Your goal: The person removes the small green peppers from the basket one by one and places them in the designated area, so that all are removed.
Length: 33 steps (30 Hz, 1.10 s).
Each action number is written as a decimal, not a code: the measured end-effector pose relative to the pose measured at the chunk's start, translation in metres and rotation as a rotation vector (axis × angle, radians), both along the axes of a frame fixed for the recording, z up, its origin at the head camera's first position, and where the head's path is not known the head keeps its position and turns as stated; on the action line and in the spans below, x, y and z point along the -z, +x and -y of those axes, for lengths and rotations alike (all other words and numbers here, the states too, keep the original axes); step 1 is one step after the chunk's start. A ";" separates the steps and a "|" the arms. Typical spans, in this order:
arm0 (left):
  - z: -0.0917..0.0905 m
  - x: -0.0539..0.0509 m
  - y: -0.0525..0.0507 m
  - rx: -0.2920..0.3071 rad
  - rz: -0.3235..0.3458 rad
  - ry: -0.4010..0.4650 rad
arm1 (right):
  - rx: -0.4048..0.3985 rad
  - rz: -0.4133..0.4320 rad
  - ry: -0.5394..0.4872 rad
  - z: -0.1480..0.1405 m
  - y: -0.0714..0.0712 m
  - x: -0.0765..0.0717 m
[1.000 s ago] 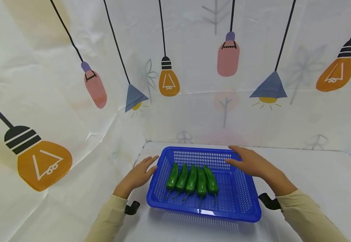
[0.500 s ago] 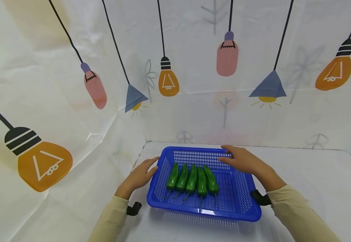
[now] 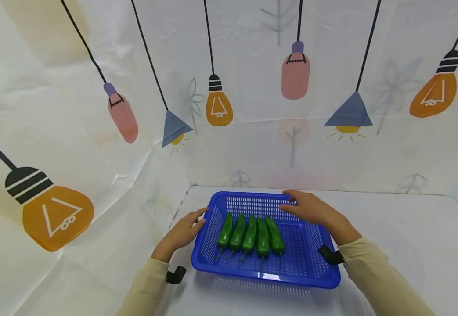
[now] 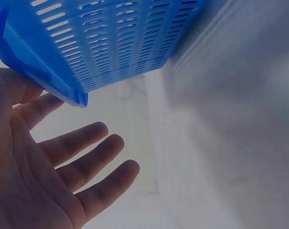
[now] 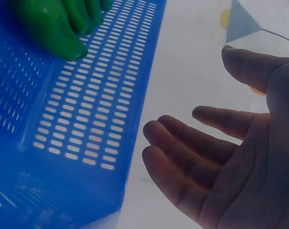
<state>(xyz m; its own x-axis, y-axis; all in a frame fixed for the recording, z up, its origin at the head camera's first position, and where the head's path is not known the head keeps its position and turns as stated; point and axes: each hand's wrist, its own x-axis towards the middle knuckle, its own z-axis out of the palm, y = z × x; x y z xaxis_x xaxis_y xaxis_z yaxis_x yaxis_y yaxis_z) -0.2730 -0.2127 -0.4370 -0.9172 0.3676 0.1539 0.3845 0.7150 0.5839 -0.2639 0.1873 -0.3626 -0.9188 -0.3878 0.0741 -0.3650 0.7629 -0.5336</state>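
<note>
A blue plastic basket (image 3: 308,267) with slotted walls sits on the white table. Several green chili peppers (image 3: 250,235) lie side by side in its left and middle part, stems toward me. At the basket's left rim is my left hand (image 3: 184,229), its fingers extended; the left wrist view has its thumb and index finger close against the rim, but whether they touch is hard to tell. My right hand (image 3: 311,208) hovers over the basket's back right corner, holding nothing. Its fingers are loosely bent and apart from the basket wall in the right wrist view.
White sheeting printed with lamps and bulbs hangs behind the table (image 3: 402,228) and along its left side. A black wrist strap (image 3: 176,275) shows on the left arm, another black strap (image 3: 330,255) on the right.
My right hand has moved left along the back of the basket. The left hand has shifted slightly right, nearer the rim. The basket and chili peppers have stayed in place.
</note>
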 end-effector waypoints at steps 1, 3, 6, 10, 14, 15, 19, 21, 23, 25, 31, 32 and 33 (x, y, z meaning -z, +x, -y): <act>0.000 0.001 0.000 0.003 0.005 0.012 | -0.003 0.003 0.000 0.001 -0.001 0.000; 0.000 0.003 0.000 0.003 0.019 0.037 | -0.008 0.010 -0.003 0.002 -0.003 0.002; -0.001 0.006 0.000 -0.005 0.043 0.068 | -0.004 0.038 -0.009 0.005 -0.006 0.005; -0.003 0.008 0.001 -0.015 0.075 0.109 | 0.002 0.057 0.000 0.008 -0.008 0.009; -0.004 0.010 0.000 -0.012 0.119 0.151 | -0.002 0.061 0.009 0.009 -0.008 0.011; -0.004 0.011 0.000 -0.009 0.130 0.162 | -0.002 0.066 0.008 0.010 -0.008 0.012; -0.004 0.016 0.000 0.013 0.170 0.219 | -0.009 0.080 0.006 0.013 -0.009 0.014; -0.004 0.018 0.000 0.020 0.186 0.254 | -0.007 0.085 0.007 0.015 -0.010 0.016; -0.004 0.018 0.001 0.024 0.203 0.291 | -0.012 0.084 0.013 0.016 -0.011 0.018; -0.005 0.019 0.001 0.021 0.224 0.323 | -0.017 0.083 0.014 0.017 -0.012 0.018; -0.006 0.021 -0.001 -0.023 0.275 0.390 | -0.022 0.108 0.006 0.021 -0.016 0.023; -0.006 0.022 -0.001 -0.028 0.278 0.394 | -0.021 0.114 0.002 0.022 -0.016 0.024; -0.006 0.023 -0.001 -0.031 0.280 0.397 | -0.022 0.118 -0.001 0.022 -0.016 0.024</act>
<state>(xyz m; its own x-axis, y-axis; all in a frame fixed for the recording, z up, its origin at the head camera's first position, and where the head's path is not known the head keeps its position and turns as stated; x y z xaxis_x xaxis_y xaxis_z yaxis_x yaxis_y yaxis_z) -0.2742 -0.2066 -0.4596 -0.9531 0.3020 0.0221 0.1552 0.4244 0.8921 -0.2801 0.1651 -0.3869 -0.9124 -0.4079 -0.0333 -0.3164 0.7548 -0.5747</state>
